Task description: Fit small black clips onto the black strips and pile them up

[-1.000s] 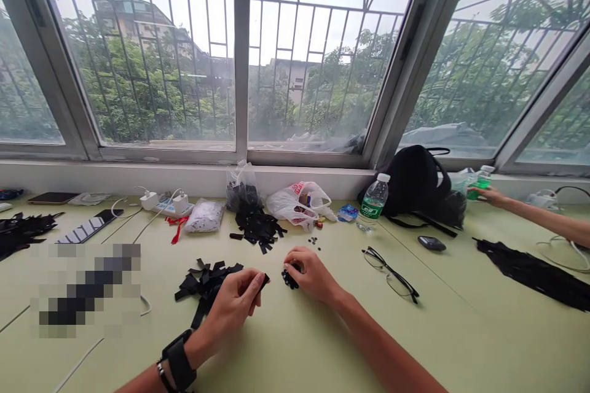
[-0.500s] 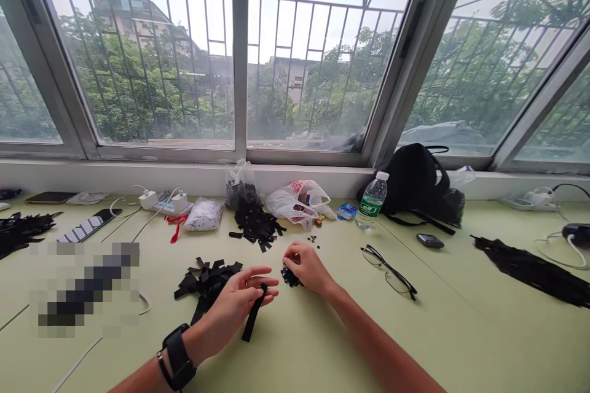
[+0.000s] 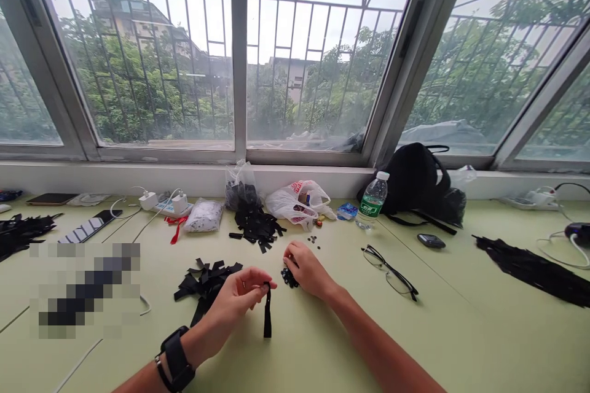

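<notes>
My left hand [image 3: 236,302] pinches a narrow black strip [image 3: 267,313] at its top end, and the strip hangs straight down beside the fingertips. Just behind that hand lies a loose heap of black strips [image 3: 205,285]. My right hand [image 3: 306,269] rests with curled fingers on a small cluster of black beads or snaps [image 3: 289,277], which it partly hides. I cannot tell whether those fingers hold a piece. A black watch [image 3: 176,359] circles my left wrist.
On the pale green table lie eyeglasses [image 3: 389,272], a second heap of black strips [image 3: 255,227], scattered small black pieces [image 3: 313,239], a water bottle [image 3: 372,201], a white plastic bag [image 3: 295,206], a black backpack [image 3: 415,181] and a long black bundle [image 3: 530,270].
The co-worker's hand has left the upper right. My left hand has pulled the strip out of the heap's direction, and it now hangs vertically. My right hand stays on the cluster.
</notes>
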Available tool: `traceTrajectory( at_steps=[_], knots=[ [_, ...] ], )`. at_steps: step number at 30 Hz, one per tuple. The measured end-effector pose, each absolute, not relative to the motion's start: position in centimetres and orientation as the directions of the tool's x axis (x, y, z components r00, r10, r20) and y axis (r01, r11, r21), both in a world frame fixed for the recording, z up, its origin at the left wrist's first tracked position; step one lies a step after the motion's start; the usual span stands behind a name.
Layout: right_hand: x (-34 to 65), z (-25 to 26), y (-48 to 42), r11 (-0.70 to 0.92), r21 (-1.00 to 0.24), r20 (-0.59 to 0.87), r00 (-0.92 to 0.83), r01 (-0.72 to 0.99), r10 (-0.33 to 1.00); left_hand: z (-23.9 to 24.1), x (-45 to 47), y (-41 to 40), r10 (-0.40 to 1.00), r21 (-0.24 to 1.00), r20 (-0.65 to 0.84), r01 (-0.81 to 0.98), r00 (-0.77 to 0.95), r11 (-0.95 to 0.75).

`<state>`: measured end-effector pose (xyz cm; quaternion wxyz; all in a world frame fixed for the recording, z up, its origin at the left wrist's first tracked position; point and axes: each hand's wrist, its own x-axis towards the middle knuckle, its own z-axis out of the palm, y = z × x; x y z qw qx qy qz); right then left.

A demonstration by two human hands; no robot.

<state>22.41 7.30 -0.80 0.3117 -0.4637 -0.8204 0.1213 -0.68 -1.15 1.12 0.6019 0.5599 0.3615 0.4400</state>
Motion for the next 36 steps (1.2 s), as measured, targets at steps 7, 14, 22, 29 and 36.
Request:
traceTrajectory(
  at_steps=[7, 14, 22, 29, 36],
  knots=[
    [22.9, 0.0, 7.4, 0.512, -0.451, 0.46, -0.302, 0.731, 0.835, 1.0, -0.6, -1.1, 0.95, 0.941, 0.07, -0.337, 0.305, 0.039],
    [23.0, 0.3, 7.0, 0.539, -0.469, 0.516, -0.278, 0.7, 0.81, 1.1, -1.0, -0.7, 0.977, 0.983, 0.075, -0.182, 0.199, -0.039],
    [22.1, 0.8, 5.8, 0.614, -0.536, 0.531, -0.334, 0.579, 0.779, 0.5, -0.8, -0.4, 0.963, 0.991, 0.048, -0.133, 0.267, -0.012],
    [21.7, 1.4, 5.0, 0.655, -0.603, 0.584, -0.307, 0.455, 0.751, 0.0, -1.2, 0.0, 0.958, 0.984, -0.003, -0.168, 0.288, 0.054],
    [21.1, 1.0, 4.8, 0.644, -0.659, 0.566, -0.308, 0.388, 0.765, 0.5, -1.0, 0.2, 0.967, 0.994, 0.064, -0.103, 0.246, -0.04]
  ],
)
